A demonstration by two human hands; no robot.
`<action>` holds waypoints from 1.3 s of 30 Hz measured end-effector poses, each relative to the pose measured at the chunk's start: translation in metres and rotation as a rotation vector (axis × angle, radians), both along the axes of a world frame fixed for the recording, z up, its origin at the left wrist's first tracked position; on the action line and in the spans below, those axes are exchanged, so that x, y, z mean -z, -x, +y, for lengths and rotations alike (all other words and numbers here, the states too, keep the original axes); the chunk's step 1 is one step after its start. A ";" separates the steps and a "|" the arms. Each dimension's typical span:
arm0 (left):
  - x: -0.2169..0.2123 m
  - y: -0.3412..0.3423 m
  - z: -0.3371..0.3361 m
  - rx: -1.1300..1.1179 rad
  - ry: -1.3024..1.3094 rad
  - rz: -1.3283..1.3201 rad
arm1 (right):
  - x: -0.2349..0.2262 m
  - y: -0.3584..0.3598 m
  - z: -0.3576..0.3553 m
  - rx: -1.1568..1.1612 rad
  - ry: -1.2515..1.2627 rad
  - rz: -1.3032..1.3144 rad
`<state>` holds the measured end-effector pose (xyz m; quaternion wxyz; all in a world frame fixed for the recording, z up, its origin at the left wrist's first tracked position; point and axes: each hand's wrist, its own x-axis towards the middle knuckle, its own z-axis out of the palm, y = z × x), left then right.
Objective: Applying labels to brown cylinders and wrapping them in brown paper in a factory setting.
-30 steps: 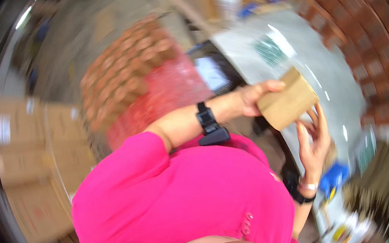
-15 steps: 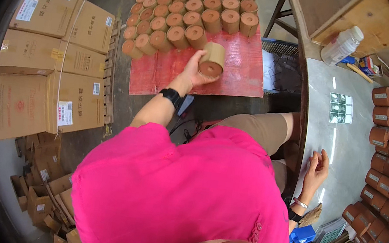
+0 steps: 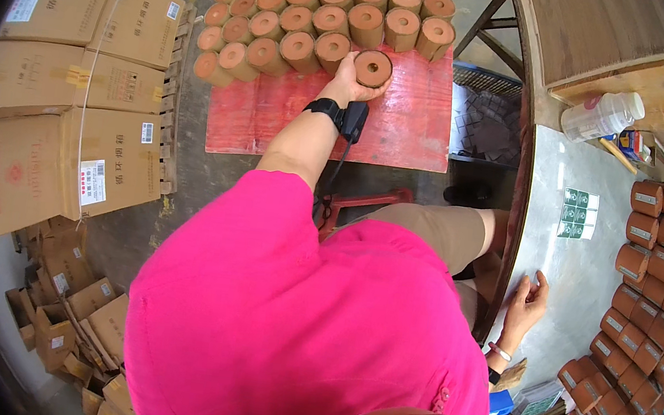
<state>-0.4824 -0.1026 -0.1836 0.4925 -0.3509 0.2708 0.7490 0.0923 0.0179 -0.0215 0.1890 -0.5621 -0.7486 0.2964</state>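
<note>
My left hand (image 3: 345, 86), with a black wrist strap, reaches out over a red sheet (image 3: 407, 134) on the floor. It is closed around a brown cylindrical roll (image 3: 373, 69) that stands on end at the front of several rows of like rolls (image 3: 323, 7). The roll touches its neighbours. My right hand (image 3: 527, 301) lies flat on the edge of a grey table top (image 3: 581, 271) at my right, fingers spread and holding nothing. My pink shirt fills the lower middle of the view.
Large cardboard boxes (image 3: 72, 93) are stacked at the left, with folded cartons (image 3: 69, 324) below them. More brown rolls (image 3: 654, 288) line the table's right side, near green labels (image 3: 578, 214) and a plastic bottle (image 3: 604, 116). A black crate (image 3: 486, 102) sits beside the red sheet.
A second ago both hands held the roll over the table. My view swung left, my left hand carried the roll down to the red sheet, and my right hand dropped onto the table.
</note>
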 end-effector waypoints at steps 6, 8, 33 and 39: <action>0.073 0.018 0.016 -0.313 -0.116 0.006 | -0.006 0.002 0.001 -0.016 0.059 0.039; 0.091 0.025 0.019 -0.350 -0.191 -0.009 | -0.006 0.003 0.002 -0.008 0.033 -0.018; -0.329 -0.146 0.028 0.958 -0.351 1.491 | -0.082 -0.027 -0.033 0.048 0.019 0.413; -0.462 -0.250 0.005 0.282 -0.999 2.339 | -0.191 -0.062 -0.096 -0.017 -0.513 0.579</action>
